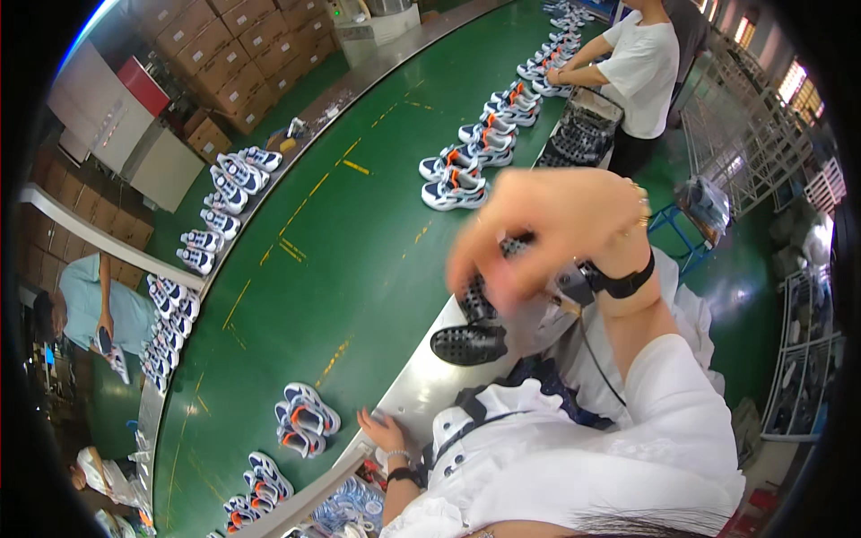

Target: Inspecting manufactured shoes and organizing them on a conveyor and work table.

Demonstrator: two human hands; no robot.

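Note:
My left hand [386, 432] rests on the metal edge of the green conveyor belt, its fingers apart and nothing in them. Close by on the belt lies a pair of white, navy and orange sneakers [307, 420]. Blurred by motion, my right hand [552, 229] hovers over the metal ledge with its fingers bent. Black perforated shoe-shaped pieces show under and between its fingers; whether it grips one is unclear. One such black perforated piece [468, 345] lies on the ledge below. A black strap with a small cabled device circles my right wrist.
More sneakers [456, 190] line the green belt [359, 242] ahead and at lower left [260, 493]. Sneakers [238, 175] also stand along its far edge. A co-worker in white [641, 67] handles sneakers ahead; another person [103, 300] is at left. Black perforated pieces fill a bin [583, 125].

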